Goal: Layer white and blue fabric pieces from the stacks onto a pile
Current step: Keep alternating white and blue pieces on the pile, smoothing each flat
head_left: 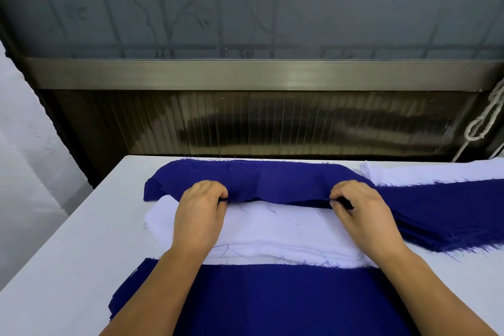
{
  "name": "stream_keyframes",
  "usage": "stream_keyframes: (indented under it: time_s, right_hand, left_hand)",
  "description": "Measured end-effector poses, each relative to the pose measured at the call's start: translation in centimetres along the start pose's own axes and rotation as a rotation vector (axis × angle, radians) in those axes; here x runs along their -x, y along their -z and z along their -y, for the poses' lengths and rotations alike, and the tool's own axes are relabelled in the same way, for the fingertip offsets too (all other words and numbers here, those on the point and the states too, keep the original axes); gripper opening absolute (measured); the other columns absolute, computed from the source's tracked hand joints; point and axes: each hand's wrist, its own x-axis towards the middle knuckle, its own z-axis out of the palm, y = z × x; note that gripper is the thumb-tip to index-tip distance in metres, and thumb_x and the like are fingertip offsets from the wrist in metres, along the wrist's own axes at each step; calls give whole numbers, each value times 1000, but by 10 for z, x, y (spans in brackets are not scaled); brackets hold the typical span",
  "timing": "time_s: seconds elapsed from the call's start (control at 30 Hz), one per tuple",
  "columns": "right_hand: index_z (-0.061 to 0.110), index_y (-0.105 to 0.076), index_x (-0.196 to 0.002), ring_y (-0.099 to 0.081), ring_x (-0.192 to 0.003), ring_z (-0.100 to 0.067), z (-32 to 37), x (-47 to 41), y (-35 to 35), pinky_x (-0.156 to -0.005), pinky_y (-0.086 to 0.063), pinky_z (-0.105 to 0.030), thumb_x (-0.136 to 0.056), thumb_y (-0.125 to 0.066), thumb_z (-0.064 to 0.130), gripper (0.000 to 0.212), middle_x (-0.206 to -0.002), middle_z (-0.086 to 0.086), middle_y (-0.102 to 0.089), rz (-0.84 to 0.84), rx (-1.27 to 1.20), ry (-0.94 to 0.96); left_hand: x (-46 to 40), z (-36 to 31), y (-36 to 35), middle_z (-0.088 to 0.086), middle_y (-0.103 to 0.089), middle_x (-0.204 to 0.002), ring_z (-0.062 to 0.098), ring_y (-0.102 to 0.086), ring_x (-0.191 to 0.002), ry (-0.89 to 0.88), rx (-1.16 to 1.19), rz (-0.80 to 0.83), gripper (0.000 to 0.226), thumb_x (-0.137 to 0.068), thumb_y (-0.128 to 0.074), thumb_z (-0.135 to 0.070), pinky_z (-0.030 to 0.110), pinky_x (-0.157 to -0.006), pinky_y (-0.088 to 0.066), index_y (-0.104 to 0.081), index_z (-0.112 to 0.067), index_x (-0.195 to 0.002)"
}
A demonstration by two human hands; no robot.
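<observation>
Both hands, left (200,209) and right (360,209), pinch the near edge of a blue piece (259,180) atop the white stack (272,229). Risk: frayed edges snagging, lifting several layers together.

Bare white surface (68,248) left of the cloth gives open room for a hand, w/ a white wall panel (24,144) bounding that side. Far edge is shut in by a ribbed dark panel (272,123) just behind. Right side is taken up by a frayed blue fabric stack (447,213) and white fabric stack (425,172).
</observation>
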Motion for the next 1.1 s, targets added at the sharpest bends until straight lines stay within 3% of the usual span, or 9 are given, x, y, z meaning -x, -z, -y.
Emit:
stream_keyframes:
  time_s: [0.17,0.33,0.5,0.57,0.73,0.8,0.9,1.03,1.1]
  right_hand:
    - [21,-63,-84,-53,-76,-10,5,7,10,-72,-40,-22,-74,-76,0,27,-83,15,-57,15,73,30]
    - [23,-66,-91,-54,-78,-5,8,24,26,-67,-42,-15,-79,-74,3,24,-85,20,-58,106,55,84]
    - [34,-66,-89,-55,-82,0,9,54,43,-65,-45,-16,-85,-72,21,14,-83,24,-58,219,10,77]
    - [36,-64,-86,-56,-82,2,11,67,49,-67,-45,-17,-85,-73,23,15,-82,24,-58,236,6,69]
    - [31,-64,-83,-57,-84,0,9,93,65,-74,-42,-13,-80,-75,7,27,-84,20,-61,187,-78,41]
    - [27,-66,-84,-57,-88,1,10,99,68,-77,-42,-11,-78,-74,-1,30,-88,20,-61,159,-87,64]
    - [23,-67,-87,-56,-91,1,10,104,71,-80,-41,-14,-79,-72,-2,27,-93,18,-62,105,-74,106]
    - [22,-67,-86,-56,-93,1,10,116,74,-82,-41,-15,-83,-61,-1,24,-96,17,-62,35,-75,164]
    - [21,-68,-83,-55,-93,0,9,126,72,-83,-41,-15,-83,-59,10,14,-94,15,-63,3,-57,234]
  left_hand:
    - [2,0,10,-9,-61,-78,13,-49,-75,-22,-19,-35,34,-65,-69,12,26,-70,-38,-62,-18,-81]
    - [13,7,29,-7,-58,-76,18,-53,-70,-128,-76,104,44,-60,-74,12,27,-64,-45,-76,-16,-94]
    - [36,11,54,-11,-64,-87,13,-62,-78,-150,-43,156,34,-62,-82,4,22,-62,-47,-77,-19,-86]
    - [49,11,65,-14,-66,-83,9,-62,-73,-162,-31,168,32,-61,-85,-1,20,-57,-48,-73,-21,-82]
    - [85,19,82,-21,-60,-78,3,-57,-67,-169,-45,249,46,-53,-87,1,15,-57,-44,-66,-27,-81]
    - [95,24,86,-21,-61,-84,5,-58,-73,-194,-26,234,42,-59,-83,2,19,-62,-47,-67,-27,-86]
    - [100,24,93,-16,-62,-90,5,-56,-80,-270,-12,174,20,-81,-59,-19,19,-71,-43,-72,-22,-94]
    - [110,23,99,-14,-62,-90,5,-55,-81,-320,-3,207,30,-81,-49,-28,20,-70,-44,-75,-21,-93]
    - [118,24,99,-13,-63,-93,3,-54,-86,-332,15,227,29,-79,-50,-27,19,-73,-45,-76,-20,-91]
